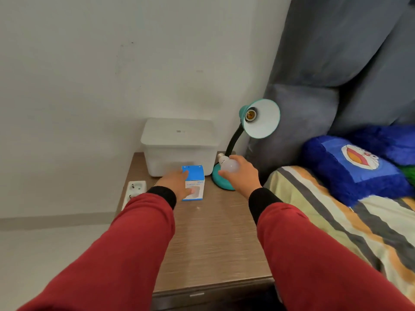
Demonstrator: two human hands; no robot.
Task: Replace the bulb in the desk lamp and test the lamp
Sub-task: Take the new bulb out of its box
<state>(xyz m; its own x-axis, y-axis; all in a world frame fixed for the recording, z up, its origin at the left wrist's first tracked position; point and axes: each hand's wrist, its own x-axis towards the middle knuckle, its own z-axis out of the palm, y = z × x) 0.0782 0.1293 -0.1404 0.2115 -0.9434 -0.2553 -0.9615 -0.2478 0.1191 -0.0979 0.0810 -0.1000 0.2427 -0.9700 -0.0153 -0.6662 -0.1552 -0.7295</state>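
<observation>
A teal desk lamp [260, 118] stands at the back right of the wooden bedside table [213, 239], its shade tilted toward me and its socket [249, 115] empty. My right hand [241, 176] holds a white bulb [229, 165] just above the lamp's teal base [219, 181], screw cap pointing up and left. My left hand [177, 184] grips a small blue and white bulb box [194, 182] that stands on the table, left of the lamp base.
A white lidded plastic bin [179, 144] sits against the wall behind the box. A white power strip [134, 191] lies at the table's left edge. A bed with a striped cover [350, 223], blue cushions [352, 169] and a grey headboard [336, 70] adjoins on the right.
</observation>
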